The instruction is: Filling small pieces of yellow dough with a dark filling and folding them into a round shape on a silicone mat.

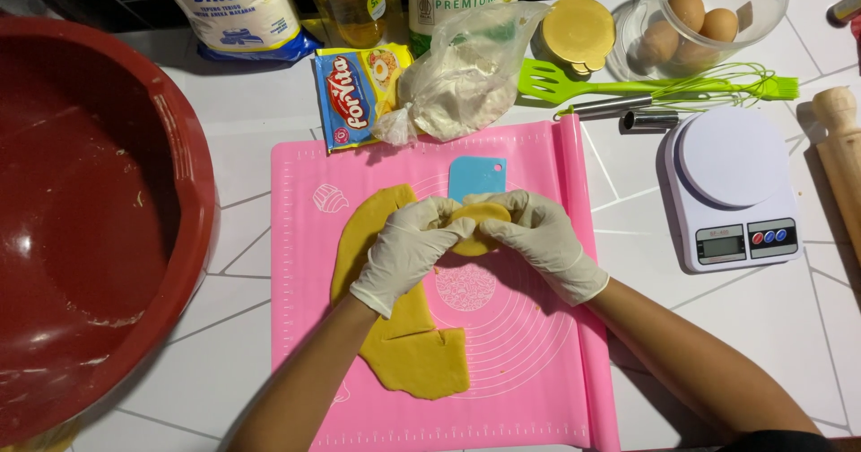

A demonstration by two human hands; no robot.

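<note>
Head view: a small yellow dough disc (pixel 478 226) is pinched between the gloved left hand (pixel 408 247) and right hand (pixel 543 241), both grips closed on it, above the pink mat (pixel 538 362) near its far edge; the rolled dough sheet (pixel 408 349) lies nearer the left hand.

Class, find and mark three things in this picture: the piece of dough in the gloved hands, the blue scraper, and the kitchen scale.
piece of dough (pixel 478 225), head view, on its yellow top between the fingers.
blue scraper (pixel 475 176), head view, middle of its blade.
kitchen scale (pixel 733 156), head view, centre of its round white platform.
</note>
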